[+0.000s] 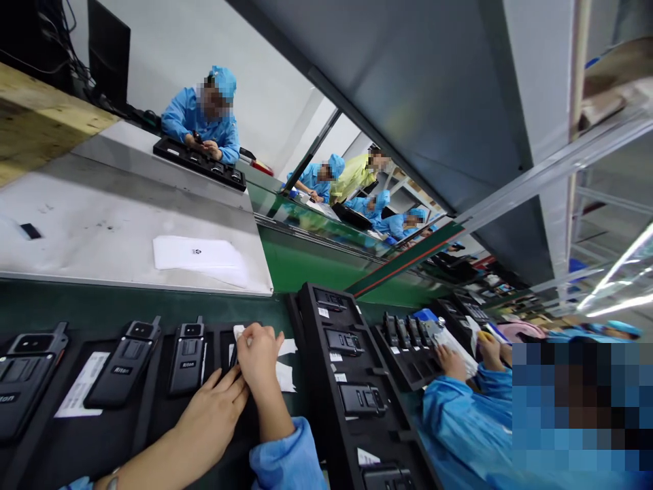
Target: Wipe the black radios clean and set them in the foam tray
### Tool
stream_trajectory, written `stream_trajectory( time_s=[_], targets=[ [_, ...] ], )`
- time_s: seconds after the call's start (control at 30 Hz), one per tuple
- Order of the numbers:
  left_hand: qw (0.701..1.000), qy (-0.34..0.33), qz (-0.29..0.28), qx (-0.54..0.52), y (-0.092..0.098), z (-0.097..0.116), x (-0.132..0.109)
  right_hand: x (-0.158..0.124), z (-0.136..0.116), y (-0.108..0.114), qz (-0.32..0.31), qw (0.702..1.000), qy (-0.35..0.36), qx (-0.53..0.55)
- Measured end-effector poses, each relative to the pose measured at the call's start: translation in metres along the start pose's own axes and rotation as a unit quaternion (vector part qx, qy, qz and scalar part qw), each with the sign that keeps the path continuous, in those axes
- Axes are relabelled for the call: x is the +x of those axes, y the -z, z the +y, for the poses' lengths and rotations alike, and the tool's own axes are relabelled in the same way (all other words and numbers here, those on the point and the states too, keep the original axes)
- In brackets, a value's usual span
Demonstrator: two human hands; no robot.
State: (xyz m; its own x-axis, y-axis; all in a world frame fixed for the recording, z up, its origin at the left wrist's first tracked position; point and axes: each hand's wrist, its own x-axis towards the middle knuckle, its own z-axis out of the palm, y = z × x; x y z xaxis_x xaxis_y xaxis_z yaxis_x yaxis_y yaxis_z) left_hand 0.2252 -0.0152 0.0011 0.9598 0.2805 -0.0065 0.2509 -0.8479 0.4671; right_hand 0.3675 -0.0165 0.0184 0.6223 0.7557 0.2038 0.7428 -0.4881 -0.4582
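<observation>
Both my hands meet at the right end of a black foam tray (120, 435). My left hand (211, 415) reaches in from the lower left, its fingers stretched out over the tray slot. Bent over the same spot, my right hand (262, 354) has its fingers pressed together near a white piece; what they hold is hidden. Just left of them lies a black handheld device (188, 361) marked Riton. Another such device (124, 364) rests beside a white label sheet (84, 384), and a third (28, 381) is at the far left. White paper scraps (286, 376) lie right of my hands.
A second black tray (319, 381) with several devices stands to the right. Beyond it, a co-worker's hands (451, 361) are at another tray (408, 361). White papers (198, 255) lie on a grey board (122, 224) ahead. More people in blue work across the line.
</observation>
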Motion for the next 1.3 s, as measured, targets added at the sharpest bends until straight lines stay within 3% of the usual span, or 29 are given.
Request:
stream_trajectory(
  time_s=[0.13,0.33,0.4,0.5,0.63,0.77,0.9,1.1,1.3],
  targets=[
    [1.0,-0.004,-0.01,-0.003,0.005,0.002,-0.001,0.0,0.012,-0.001,0.011,1.0,-0.019,0.001],
    [1.0,-0.001,-0.008,-0.02,0.012,0.004,-0.003,-0.002,0.045,0.027,0.049,0.998,-0.036,0.012],
    [1.0,-0.001,0.002,-0.03,0.014,0.006,-0.007,-0.005,0.037,0.033,0.05,0.998,-0.014,0.036],
    [0.999,0.018,0.026,-0.024,0.011,0.005,-0.024,-0.008,0.005,0.028,0.035,0.995,0.039,0.079],
    [0.993,0.088,0.075,0.01,-0.002,-0.008,-0.055,-0.009,-0.047,0.004,-0.045,0.986,0.122,0.1],
    [0.992,0.106,0.068,0.021,-0.009,-0.024,-0.076,-0.006,-0.079,-0.021,-0.106,0.981,0.143,0.084],
    [0.992,0.105,0.057,0.03,-0.01,-0.027,-0.079,0.003,-0.087,-0.027,-0.096,0.981,0.158,0.061],
    [0.993,0.08,0.084,0.037,-0.021,-0.031,-0.078,-0.001,-0.07,-0.019,-0.081,0.988,0.117,0.057],
    [0.989,0.069,0.101,0.088,-0.024,-0.033,-0.077,0.002,-0.084,-0.028,-0.098,0.984,0.133,0.069]
  ],
)
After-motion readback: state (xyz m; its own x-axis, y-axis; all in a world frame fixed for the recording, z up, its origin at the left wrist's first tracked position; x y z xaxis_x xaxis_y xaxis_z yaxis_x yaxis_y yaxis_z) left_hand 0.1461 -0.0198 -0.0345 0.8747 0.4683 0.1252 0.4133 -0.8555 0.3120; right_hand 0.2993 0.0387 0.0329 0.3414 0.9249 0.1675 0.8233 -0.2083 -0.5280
